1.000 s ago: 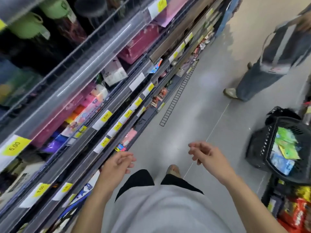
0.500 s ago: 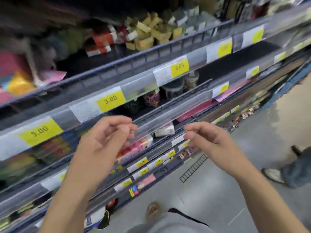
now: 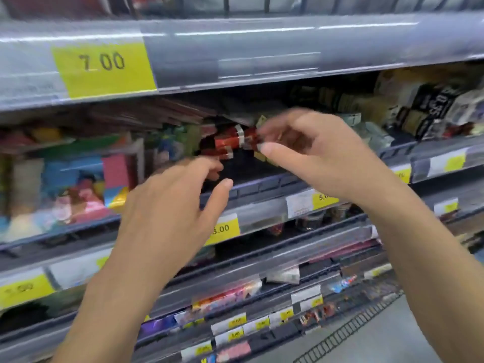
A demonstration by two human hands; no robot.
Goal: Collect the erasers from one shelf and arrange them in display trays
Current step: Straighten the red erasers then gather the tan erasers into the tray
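Here the red-wrapped erasers (image 3: pixel 230 142) lie heaped on the middle shelf (image 3: pixel 262 184), at twelve o'clock from the left hand (image 3: pixel 172 205). They look light, stiff and slick in their wrapping; best pinched across the short sides. The right hand (image 3: pixel 314 153), at three o'clock of the heap, seems to nip one, though blur hides the grip. The left hand's fingers are spread, empty. No display tray shows.
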